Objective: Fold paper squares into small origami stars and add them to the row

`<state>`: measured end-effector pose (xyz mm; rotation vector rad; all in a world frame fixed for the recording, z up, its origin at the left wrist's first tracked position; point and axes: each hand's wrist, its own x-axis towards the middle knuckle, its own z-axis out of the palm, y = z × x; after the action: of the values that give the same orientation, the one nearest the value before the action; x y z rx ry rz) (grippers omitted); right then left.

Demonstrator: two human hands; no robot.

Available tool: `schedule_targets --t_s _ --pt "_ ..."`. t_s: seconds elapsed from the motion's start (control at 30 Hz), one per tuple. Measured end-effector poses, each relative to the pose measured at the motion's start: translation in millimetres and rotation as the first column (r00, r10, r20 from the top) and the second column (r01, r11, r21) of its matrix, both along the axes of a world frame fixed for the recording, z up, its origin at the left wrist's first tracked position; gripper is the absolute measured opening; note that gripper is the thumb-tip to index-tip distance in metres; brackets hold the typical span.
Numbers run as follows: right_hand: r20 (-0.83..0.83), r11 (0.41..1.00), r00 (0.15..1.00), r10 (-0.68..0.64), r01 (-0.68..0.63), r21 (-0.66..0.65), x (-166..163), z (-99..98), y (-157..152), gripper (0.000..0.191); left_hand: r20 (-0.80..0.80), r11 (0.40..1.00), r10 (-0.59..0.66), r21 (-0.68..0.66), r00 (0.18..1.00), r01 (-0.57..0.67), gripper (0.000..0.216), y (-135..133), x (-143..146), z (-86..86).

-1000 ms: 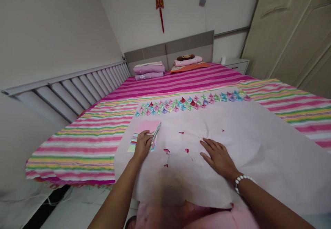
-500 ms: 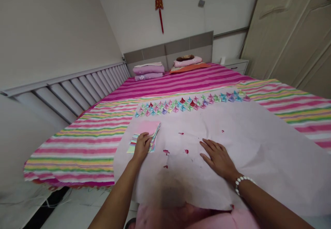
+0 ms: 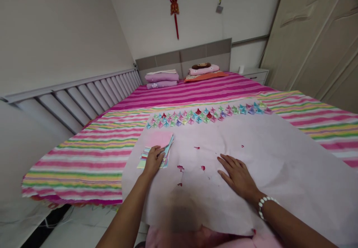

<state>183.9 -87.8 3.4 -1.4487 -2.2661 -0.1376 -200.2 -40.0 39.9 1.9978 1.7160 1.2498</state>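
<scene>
A stack of coloured paper squares (image 3: 161, 138), pink on top, lies at the left of the large pale sheet (image 3: 260, 140). My left hand (image 3: 154, 160) is on its near part, fingers and thumb closed on the paper; the fanned lower sheets show in several colours. My right hand (image 3: 237, 175), wearing a white bead bracelet, lies palm down on the pale sheet with its fingers stretched out and holds nothing. Beyond both hands, rows of small folded paper pieces (image 3: 198, 118) in pink, green, blue, red and purple run across the sheet's far side.
Small dark red spots or scraps (image 3: 203, 168) dot the pale sheet between my hands. The sheet lies on a bed with a striped cover (image 3: 84, 158). Folded bedding (image 3: 161, 77) sits by the headboard (image 3: 192, 56). A grey radiator (image 3: 92, 99) runs along the left wall.
The view has tilted slightly, so the scene sits a little lower. The papers' right edge under my left hand looks slightly more fanned. My right hand stays flat on the sheet.
</scene>
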Motion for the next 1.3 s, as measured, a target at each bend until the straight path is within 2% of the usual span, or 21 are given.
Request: schedule_targets --t_s 0.17,0.27,0.3,0.43,0.5,0.63,0.8,1.3 --pt "-0.055 0.985 0.998 -0.026 0.016 -0.173 -5.3 19.7 1.8 0.046 0.074 1.0 0.008 -0.029 0.997 -0.006 0.023 -1.5 -3.3 -5.8" --pt "-0.173 0.964 0.982 -0.07 0.022 -0.265 -22.3 35.4 7.7 0.044 0.11 0.999 0.001 -0.034 0.994 0.003 0.024 -2.0 -5.0 -10.0" --pt "-0.237 0.966 0.97 -0.054 -0.009 -0.259 -31.2 39.3 10.7 0.042 0.121 0.999 0.0 -0.033 0.993 0.004 0.024 -2.1 -5.4 -11.5" --pt "-0.471 0.947 0.867 0.164 -0.272 -0.169 -80.0 46.0 25.8 0.029 0.161 1.0 0.004 -0.023 0.987 0.0 0.023 -2.8 -5.6 -17.1" --pt "-0.54 0.939 0.813 0.217 -0.326 -0.114 -107.4 46.2 34.6 0.024 0.177 1.0 0.008 -0.013 0.984 -0.006 0.023 -3.4 -5.2 -19.4" --pt "-0.571 0.917 0.777 0.266 -0.386 -0.098 -154.1 46.5 51.5 0.025 0.202 1.0 0.014 0.012 0.979 -0.017 0.023 -5.6 -4.4 -23.4" --pt "-0.561 0.905 0.775 0.291 -0.414 -0.103 -187.4 45.8 65.5 0.028 0.222 0.999 0.01 0.042 0.975 -0.02 0.025 -9.6 -3.3 -26.7" --pt "-0.525 0.896 0.806 0.273 -0.412 -0.167 -217.0 44.1 75.4 0.026 0.242 0.999 0.0 0.035 0.97 -0.009 0.027 -9.3 -3.9 -31.8"
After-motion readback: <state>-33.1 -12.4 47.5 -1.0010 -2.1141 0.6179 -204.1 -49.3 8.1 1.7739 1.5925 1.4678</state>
